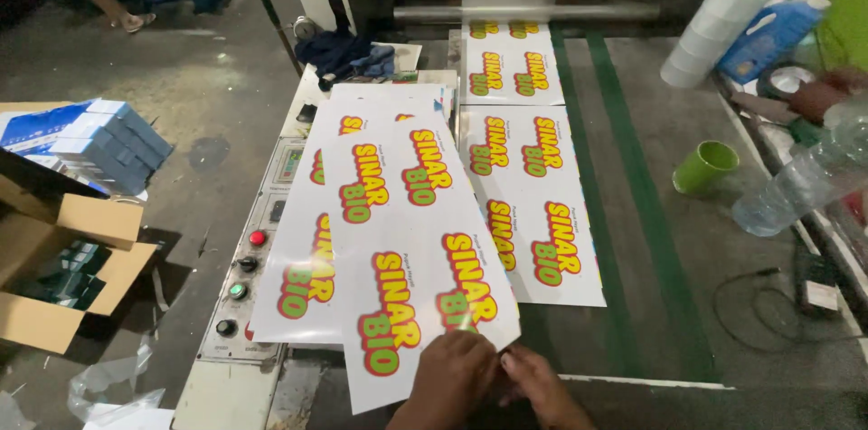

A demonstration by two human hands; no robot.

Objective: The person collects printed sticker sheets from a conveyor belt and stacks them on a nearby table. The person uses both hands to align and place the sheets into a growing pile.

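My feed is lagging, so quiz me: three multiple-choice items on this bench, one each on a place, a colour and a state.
1. Where is the green cup?
A. right of the printed sheets
B. on the control panel
C. in the cardboard box

2. What colour is the top panel button?
A. blue
B. red
C. white

3. What are both hands doing?
A. resting empty
B. pinching a sheet's corner
C. pressing a button

A: it stands right of the sheets.
B: it is red.
B: left hand and right hand meet at the printed sheet's lower corner.

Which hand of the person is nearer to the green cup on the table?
Right. The right hand is on the cup's side, though far below the green cup. The left hand is farther left, gripping the printed sheet.
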